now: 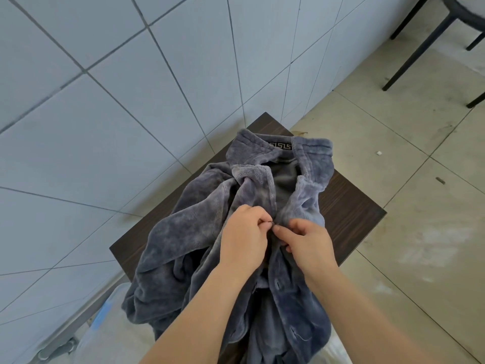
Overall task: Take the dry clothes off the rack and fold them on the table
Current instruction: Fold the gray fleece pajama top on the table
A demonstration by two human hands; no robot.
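A grey-blue fleece shirt [189, 227] with a collar and a patterned neck label lies crumpled on a small dark wood table [349, 206], collar pointing away from me. Its lower part hangs over the table's near edge. My left hand [244, 235] pinches the left front edge of the shirt at mid-chest. My right hand [307, 240] pinches the right front edge just beside it, the fingertips of both hands almost touching at a button. Lower buttons on the placket are visible below my wrists.
A pale tiled wall [118, 101] runs along the left, close to the table. Beige floor tiles [420, 232] spread to the right. Black chair legs [420, 48] stand at the top right. Pale plastic items [105, 319] lie on the floor at bottom left.
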